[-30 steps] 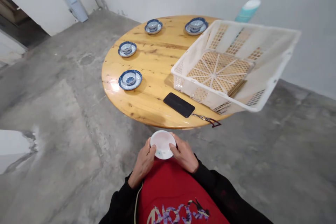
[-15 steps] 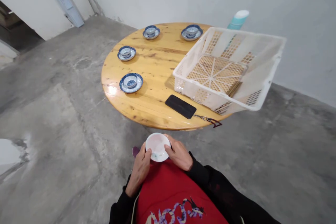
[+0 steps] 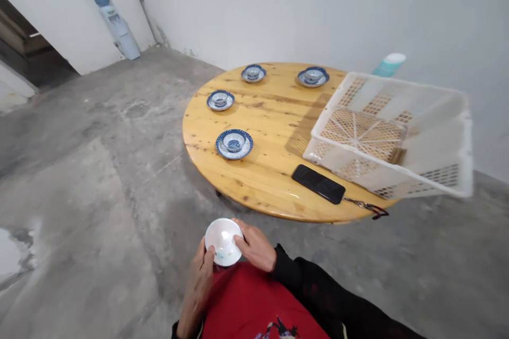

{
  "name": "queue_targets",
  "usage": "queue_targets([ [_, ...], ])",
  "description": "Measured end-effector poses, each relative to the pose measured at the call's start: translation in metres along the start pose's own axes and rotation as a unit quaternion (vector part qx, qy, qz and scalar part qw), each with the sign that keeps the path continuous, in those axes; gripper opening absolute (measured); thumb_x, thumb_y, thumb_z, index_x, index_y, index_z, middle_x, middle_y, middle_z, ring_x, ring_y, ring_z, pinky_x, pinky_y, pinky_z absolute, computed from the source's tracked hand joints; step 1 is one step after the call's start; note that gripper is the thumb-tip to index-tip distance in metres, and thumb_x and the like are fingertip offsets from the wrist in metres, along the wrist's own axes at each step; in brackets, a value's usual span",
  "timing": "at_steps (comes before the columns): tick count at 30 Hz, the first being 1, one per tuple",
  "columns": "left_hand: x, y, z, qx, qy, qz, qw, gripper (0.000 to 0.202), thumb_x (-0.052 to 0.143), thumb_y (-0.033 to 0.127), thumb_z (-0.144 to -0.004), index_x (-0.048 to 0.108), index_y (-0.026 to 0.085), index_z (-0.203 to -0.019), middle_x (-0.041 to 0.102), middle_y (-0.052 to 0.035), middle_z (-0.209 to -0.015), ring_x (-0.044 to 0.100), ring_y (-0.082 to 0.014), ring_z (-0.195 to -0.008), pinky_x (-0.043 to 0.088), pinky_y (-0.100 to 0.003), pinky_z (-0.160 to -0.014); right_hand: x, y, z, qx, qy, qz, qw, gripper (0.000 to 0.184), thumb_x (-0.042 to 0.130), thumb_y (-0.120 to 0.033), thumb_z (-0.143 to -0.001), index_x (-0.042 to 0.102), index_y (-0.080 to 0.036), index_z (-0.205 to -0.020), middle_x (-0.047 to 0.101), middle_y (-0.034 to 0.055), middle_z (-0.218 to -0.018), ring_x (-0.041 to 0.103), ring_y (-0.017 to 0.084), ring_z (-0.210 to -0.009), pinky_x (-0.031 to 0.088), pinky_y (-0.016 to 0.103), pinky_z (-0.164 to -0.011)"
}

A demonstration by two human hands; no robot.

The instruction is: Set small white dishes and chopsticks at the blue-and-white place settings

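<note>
A small white bowl (image 3: pixel 223 241) is held in front of my red shirt, short of the table's front edge. My left hand (image 3: pixel 201 270) grips its left rim with the thumb over the edge. On the right rim, my right hand (image 3: pixel 254 246) has its thumb inside and its fingers hidden behind the bowl. On the round wooden table (image 3: pixel 270 116), a blue-and-white plate (image 3: pixel 234 154) bears a glass-like bowl (image 3: pixel 234 141). Similar settings stand along the far side: one plate (image 3: pixel 220 107), another plate (image 3: pixel 253 79) and a third plate (image 3: pixel 314 83), each with a bowl on it.
A white plastic basket (image 3: pixel 345 169) stands on the table's right side and overhangs its edge. A black phone (image 3: pixel 318 184) with a strap (image 3: pixel 368 206) lies near the front edge. Behind the basket is a turquoise cylinder (image 3: pixel 388 65). A water dispenser (image 3: pixel 119 32) stands by the wall.
My view has turned left and tipped up a little, so the table appears farther right and lower. Both hands keep hold of the white bowl, which now tilts slightly differently.
</note>
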State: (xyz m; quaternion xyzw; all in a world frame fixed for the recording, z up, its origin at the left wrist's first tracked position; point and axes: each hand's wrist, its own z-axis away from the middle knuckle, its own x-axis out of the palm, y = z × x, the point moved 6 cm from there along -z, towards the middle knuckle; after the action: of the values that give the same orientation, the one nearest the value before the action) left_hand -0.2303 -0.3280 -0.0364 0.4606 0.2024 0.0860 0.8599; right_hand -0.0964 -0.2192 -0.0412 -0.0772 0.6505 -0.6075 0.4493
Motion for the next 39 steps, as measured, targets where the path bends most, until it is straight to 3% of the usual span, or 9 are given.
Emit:
queue_targets([
  [4, -0.050, -0.015, -0.018, 0.002, 0.007, 0.001, 1.000, 0.064, 0.053, 0.065, -0.083, 0.061, 0.012, -0.118, 0.071, -0.0086, -0.086, 0.066, -0.0229, -0.069, 0.056, -0.035, -0.066, 0.036, -0.022, -0.028, 0.009, -0.004, -0.010, 1.000, 0.042, 0.044, -0.021, -0.084, 0.063, -0.017, -0.121, 0.073, 0.0070, -0.093, 0.065, 0.021, -0.080, 0.045, 0.029, -0.077],
  [7, -0.075, -0.022, -0.032, 0.000, 0.004, 0.000, 1.000, 0.068, 0.056, 0.067, -0.081, 0.061, 0.011, -0.119, 0.071, -0.0086, -0.087, 0.066, -0.0225, -0.069, 0.056, -0.033, -0.065, 0.053, -0.034, -0.043, 0.012, -0.003, -0.018, 1.000, 0.042, 0.043, -0.021, -0.084, 0.063, -0.016, -0.121, 0.073, 0.0074, -0.093, 0.066, 0.022, -0.082, 0.046, 0.029, -0.079],
  [10, -0.087, -0.023, -0.048, -0.003, -0.010, -0.002, 1.000, 0.065, 0.055, 0.065, -0.082, 0.062, 0.012, -0.120, 0.072, -0.0087, -0.089, 0.067, -0.0225, -0.071, 0.056, -0.033, -0.068, 0.060, -0.037, -0.058, 0.023, 0.007, -0.010, 1.000, 0.043, 0.043, -0.022, -0.084, 0.063, -0.016, -0.122, 0.074, 0.0087, -0.099, 0.068, 0.023, -0.088, 0.046, 0.030, -0.083],
  [15, -0.090, -0.010, -0.081, -0.011, -0.030, 0.000, 0.999, 0.062, 0.054, 0.063, -0.083, 0.061, 0.012, -0.118, 0.073, -0.0081, -0.087, 0.065, -0.0204, -0.064, 0.056, -0.033, -0.067, 0.057, -0.031, -0.088, 0.057, 0.011, 0.012, 0.998, 0.046, 0.044, -0.024, -0.084, 0.062, -0.015, -0.126, 0.075, 0.0107, -0.100, 0.069, 0.024, -0.088, 0.047, 0.030, -0.081],
  [22, -0.105, 0.038, -0.151, 0.007, -0.031, -0.025, 0.999, 0.061, 0.051, 0.060, -0.087, 0.061, 0.012, -0.123, 0.071, -0.0079, -0.091, 0.065, -0.0204, -0.069, 0.057, -0.031, -0.064, 0.039, -0.028, -0.166, 0.076, 0.017, -0.016, 0.997, 0.048, 0.044, -0.024, -0.085, 0.061, -0.013, -0.129, 0.075, 0.0118, -0.103, 0.069, 0.025, -0.094, 0.048, 0.031, -0.084],
  [25, -0.114, 0.067, -0.186, 0.013, -0.036, -0.060, 0.997, 0.059, 0.048, 0.059, -0.090, 0.061, 0.012, -0.123, 0.069, -0.0071, -0.089, 0.065, -0.0202, -0.070, 0.057, -0.031, -0.065, 0.023, -0.033, -0.204, 0.062, 0.037, -0.055, 0.996, 0.047, 0.043, -0.023, -0.085, 0.061, -0.014, -0.127, 0.074, 0.0108, -0.103, 0.069, 0.024, -0.092, 0.048, 0.032, -0.085],
  [29, -0.116, 0.106, -0.232, 0.033, -0.071, -0.088, 0.993, 0.059, 0.049, 0.059, -0.091, 0.060, 0.013, -0.126, 0.070, -0.0102, -0.102, 0.066, -0.0222, -0.082, 0.059, -0.031, -0.067, -0.003, -0.034, -0.245, 0.071, 0.067, -0.078, 0.992, 0.047, 0.043, -0.023, -0.087, 0.060, -0.016, -0.130, 0.075, 0.0106, -0.105, 0.069, 0.024, -0.090, 0.049, 0.032, -0.085],
  [33, -0.105, 0.139, -0.276, 0.060, -0.098, -0.095, 0.989, 0.063, 0.049, 0.060, -0.091, 0.058, 0.013, -0.131, 0.070, -0.0121, -0.109, 0.066, -0.0234, -0.086, 0.059, -0.032, -0.066, -0.031, -0.026, -0.274, 0.090, 0.116, -0.082, 0.986, 0.050, 0.044, -0.023, -0.086, 0.059, -0.014, -0.133, 0.073, 0.0140, -0.119, 0.069, 0.027, -0.103, 0.049, 0.036, -0.093],
  [39, -0.069, 0.200, -0.332, 0.104, -0.180, -0.135, 0.969, 0.060, 0.048, 0.058, -0.091, 0.060, 0.012, -0.128, 0.069, -0.0116, -0.103, 0.064, -0.0217, -0.078, 0.056, -0.031, -0.063, -0.077, -0.012, -0.300, 0.106, 0.238, -0.085, 0.962, 0.052, 0.040, -0.024, -0.087, 0.058, -0.011, -0.134, 0.071, 0.0171, -0.124, 0.068, 0.030, -0.111, 0.050, 0.041, -0.097],
])
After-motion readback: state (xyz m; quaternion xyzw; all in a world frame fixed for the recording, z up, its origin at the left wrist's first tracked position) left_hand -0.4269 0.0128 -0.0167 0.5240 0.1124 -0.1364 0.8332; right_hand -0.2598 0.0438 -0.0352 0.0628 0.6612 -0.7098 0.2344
